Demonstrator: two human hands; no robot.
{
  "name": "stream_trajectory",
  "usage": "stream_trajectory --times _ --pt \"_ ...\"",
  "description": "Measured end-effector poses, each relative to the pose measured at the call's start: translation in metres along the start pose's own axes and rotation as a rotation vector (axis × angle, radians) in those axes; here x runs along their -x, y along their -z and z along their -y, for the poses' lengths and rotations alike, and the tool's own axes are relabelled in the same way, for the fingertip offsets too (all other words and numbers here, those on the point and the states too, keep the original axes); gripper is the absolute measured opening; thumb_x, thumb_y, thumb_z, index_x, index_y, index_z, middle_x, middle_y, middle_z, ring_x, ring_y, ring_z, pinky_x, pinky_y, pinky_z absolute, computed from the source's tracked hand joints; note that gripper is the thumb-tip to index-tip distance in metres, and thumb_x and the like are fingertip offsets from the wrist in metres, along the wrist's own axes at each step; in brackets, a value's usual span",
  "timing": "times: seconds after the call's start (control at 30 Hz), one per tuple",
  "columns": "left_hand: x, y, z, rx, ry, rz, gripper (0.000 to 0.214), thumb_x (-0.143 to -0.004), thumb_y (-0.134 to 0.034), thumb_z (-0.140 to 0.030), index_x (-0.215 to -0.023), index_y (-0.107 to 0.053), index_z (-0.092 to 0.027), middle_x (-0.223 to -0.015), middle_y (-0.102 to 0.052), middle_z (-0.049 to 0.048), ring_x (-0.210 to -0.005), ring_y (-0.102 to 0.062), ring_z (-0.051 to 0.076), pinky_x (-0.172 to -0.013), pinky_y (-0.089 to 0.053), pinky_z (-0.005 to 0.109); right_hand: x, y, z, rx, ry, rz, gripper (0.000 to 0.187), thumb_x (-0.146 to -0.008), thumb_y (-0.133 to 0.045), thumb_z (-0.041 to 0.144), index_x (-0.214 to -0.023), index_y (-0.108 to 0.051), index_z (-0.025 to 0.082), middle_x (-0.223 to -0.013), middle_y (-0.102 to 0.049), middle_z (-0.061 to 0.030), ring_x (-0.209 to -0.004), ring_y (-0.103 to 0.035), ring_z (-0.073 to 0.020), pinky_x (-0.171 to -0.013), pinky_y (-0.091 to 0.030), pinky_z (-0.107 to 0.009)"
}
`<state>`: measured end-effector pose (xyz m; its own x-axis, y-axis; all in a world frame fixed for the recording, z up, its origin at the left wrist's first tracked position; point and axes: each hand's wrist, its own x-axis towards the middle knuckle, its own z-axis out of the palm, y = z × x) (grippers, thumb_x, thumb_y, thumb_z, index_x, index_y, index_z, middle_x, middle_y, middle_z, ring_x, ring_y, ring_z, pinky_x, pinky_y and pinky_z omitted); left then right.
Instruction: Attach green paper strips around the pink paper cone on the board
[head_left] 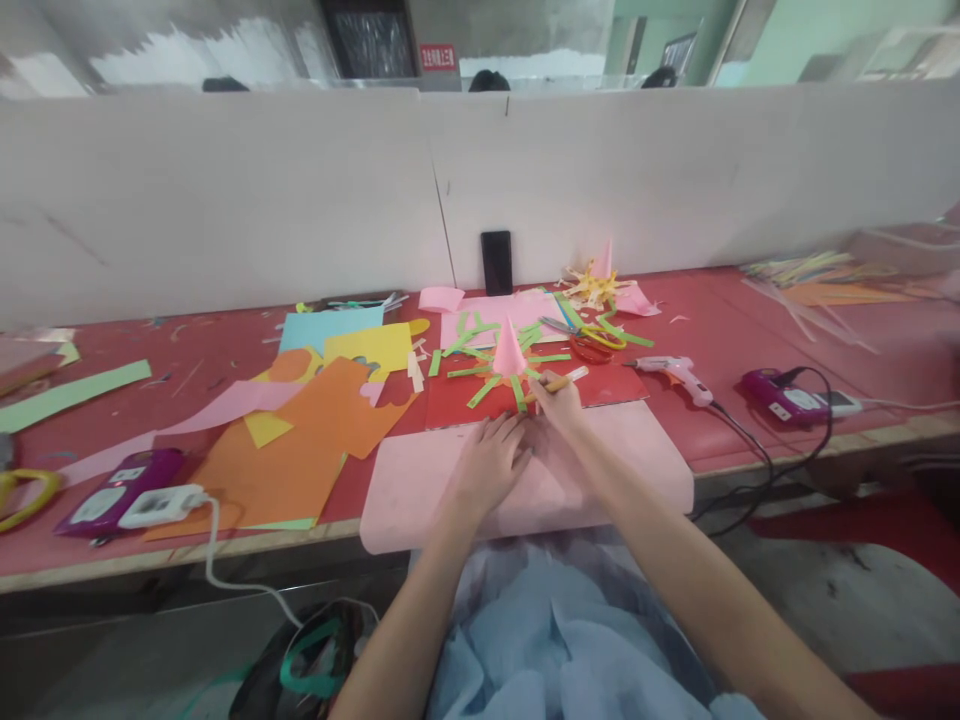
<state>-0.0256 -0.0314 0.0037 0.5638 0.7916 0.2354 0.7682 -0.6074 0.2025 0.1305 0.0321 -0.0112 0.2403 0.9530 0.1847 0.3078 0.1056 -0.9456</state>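
Observation:
My left hand [491, 455] lies flat with fingers stretched on a large pink sheet of paper [420, 495] at the table's front edge. My right hand [559, 405] is closed around a pencil [561, 381] whose tip touches the same sheet near its far edge. Just beyond the hands a small pink paper cone [509, 351] stands on a red sheet [607, 385], ringed by green paper strips [484, 391].
Orange [300, 450], yellow [371, 347] and blue [322, 325] sheets lie to the left. Scissors [589, 340], a glue gun [675, 375] and a purple power strip [787, 395] with cables are on the right. A phone [496, 262] leans on the white partition. Another power strip [120, 495] sits at the front left.

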Motion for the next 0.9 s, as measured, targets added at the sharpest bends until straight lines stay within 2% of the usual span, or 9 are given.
stream_trajectory --times 0.23,0.43,0.9 --pt "0.0002 0.0013 -0.0018 0.029 0.004 0.001 0.038 -0.091 -0.041 -0.029 -0.126 -0.05 -0.02 -0.133 -0.054 0.0037 -0.128 -0.042 0.022 -0.109 -0.029 0.041 0.0032 0.0009 0.0047 0.058 -0.003 0.043 0.033 -0.076 -0.051 0.041 -0.052 -0.037 0.023 -0.036 -0.047 0.0065 -0.038 -0.046 -0.0106 -0.049 -0.038 -0.021" --pt "-0.0003 0.0045 -0.0031 0.021 0.004 0.019 0.036 -0.091 -0.04 -0.028 -0.124 -0.052 -0.02 -0.133 -0.053 0.0042 -0.127 -0.042 0.022 -0.109 -0.029 0.041 0.001 0.0014 0.0053 0.162 -0.007 -0.055 0.027 -0.074 -0.047 0.034 -0.052 -0.034 0.024 -0.036 -0.042 0.0068 -0.041 -0.042 -0.011 -0.05 -0.035 -0.022" --pt "-0.0003 -0.0006 -0.0007 0.021 -0.007 -0.044 0.032 -0.09 -0.042 -0.023 -0.119 -0.055 -0.02 -0.125 -0.059 0.0054 -0.12 -0.049 0.023 -0.106 -0.032 0.041 0.0012 0.0022 0.0064 0.138 -0.013 -0.044 0.029 -0.074 -0.047 0.035 -0.052 -0.032 0.023 -0.035 -0.041 0.0072 -0.04 -0.041 -0.0102 -0.049 -0.034 -0.021"
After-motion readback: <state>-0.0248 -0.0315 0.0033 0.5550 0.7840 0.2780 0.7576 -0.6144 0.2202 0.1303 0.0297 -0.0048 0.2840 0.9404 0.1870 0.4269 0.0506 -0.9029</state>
